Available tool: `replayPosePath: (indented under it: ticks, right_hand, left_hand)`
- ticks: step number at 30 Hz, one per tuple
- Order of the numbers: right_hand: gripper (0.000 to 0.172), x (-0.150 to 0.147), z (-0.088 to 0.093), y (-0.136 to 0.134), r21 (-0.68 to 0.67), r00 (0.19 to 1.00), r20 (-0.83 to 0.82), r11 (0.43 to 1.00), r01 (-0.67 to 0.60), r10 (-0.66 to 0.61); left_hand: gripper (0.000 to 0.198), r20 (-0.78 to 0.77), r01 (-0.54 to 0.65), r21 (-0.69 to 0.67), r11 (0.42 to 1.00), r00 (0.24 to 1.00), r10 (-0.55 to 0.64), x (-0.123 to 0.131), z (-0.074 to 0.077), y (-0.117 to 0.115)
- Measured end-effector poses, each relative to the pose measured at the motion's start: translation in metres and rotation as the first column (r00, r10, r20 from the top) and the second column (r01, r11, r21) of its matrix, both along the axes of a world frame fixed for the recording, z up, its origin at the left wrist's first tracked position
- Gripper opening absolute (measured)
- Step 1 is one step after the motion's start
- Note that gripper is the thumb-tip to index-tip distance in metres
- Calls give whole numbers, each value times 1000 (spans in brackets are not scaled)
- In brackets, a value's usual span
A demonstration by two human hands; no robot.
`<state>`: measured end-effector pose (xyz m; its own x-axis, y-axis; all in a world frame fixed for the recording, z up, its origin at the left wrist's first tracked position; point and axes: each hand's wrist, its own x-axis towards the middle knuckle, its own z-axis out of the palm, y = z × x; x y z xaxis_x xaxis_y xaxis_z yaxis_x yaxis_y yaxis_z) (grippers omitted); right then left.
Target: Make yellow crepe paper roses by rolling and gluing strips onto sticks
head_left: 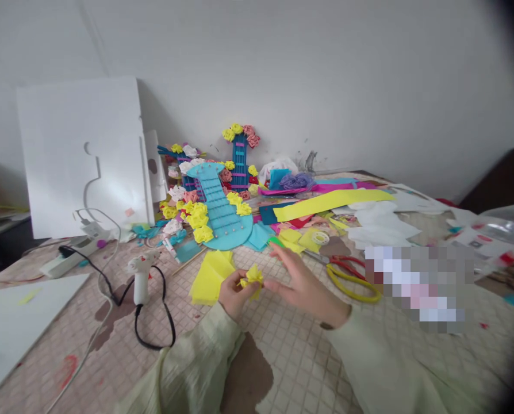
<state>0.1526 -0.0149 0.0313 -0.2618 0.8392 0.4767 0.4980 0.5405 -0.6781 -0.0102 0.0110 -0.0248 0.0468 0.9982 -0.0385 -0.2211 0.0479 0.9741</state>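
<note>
Low over the table, my left hand [233, 294] pinches a small yellow paper flower [252, 277] between thumb and fingers. Close on its right is my right hand [302, 282], fingers stretched out and apart; whether its thumb touches the flower I cannot tell. Under and left of my left hand lie sheets of yellow crepe paper [211, 279]. Behind the hands leans a light blue guitar-shaped piece [222, 213] with strings across it and yellow paper flowers [197, 221] along its edges.
A white glue gun [141, 279] with a looped black cord stands at left, by a power strip [69, 259]. Scissors [354, 279] with red and yellow handles lie at right. White boards [80, 161] lean on the wall. A yellow paper strip [334, 203] and purple yarn [297, 181] lie behind.
</note>
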Motion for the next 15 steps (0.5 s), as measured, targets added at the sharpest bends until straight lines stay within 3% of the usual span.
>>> replayPosePath:
  ticks: [3, 5, 11, 15]
  right_hand:
    - [42, -1, -16, 24, -255, 983, 6, 951, -176, 184]
    - [34, -3, -21, 30, -337, 970, -48, 910, -241, 239]
    - [36, -5, -36, 30, -377, 980, -166, 911, -168, 112]
    - [35, 1, -40, 33, -377, 991, -132, 923, -70, 21]
  left_hand:
    - [25, 9, -24, 32, 999, 1000, 24, 0, 2, 0]
    - [29, 15, -43, 43, 998, 999, 43, 1, 4, -1]
    - [43, -30, -42, 38, 998, 999, 43, 2, 8, 1]
    - [46, -44, -198, 88, 976, 978, 202, -7, 7, 8]
